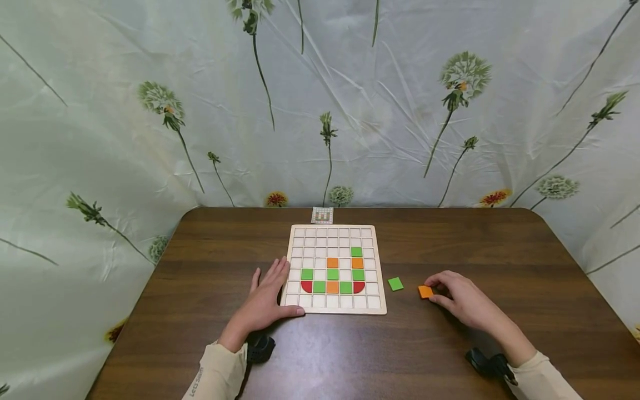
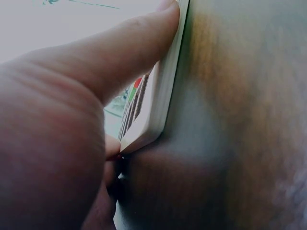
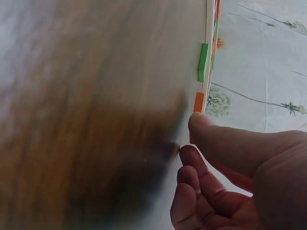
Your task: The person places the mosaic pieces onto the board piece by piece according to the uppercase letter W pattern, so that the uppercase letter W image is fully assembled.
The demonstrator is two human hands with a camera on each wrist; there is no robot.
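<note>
A square wooden grid board (image 1: pixel 345 311) lies on the table, with green, orange and red tiles set in several of its cells. My left hand (image 1: pixel 262 300) rests at the board's near left corner, fingers stretched along the left side and thumb on the front edge. In the left wrist view the thumb lies against the board's edge (image 2: pixel 165 100). To the right of the board, my right hand (image 1: pixel 462 297) pinches an orange square tile (image 1: pixel 425 291) between thumb and fingertips, low over the table. A loose green square tile (image 1: pixel 395 284) lies between it and the board.
A small card (image 1: pixel 322 215) with a printed grid pattern lies behind the board, at the far edge of the brown wooden table (image 1: pixel 240 233). Behind the table hangs a pale cloth (image 1: pixel 280 161) printed with flowers. Both wrists wear black straps.
</note>
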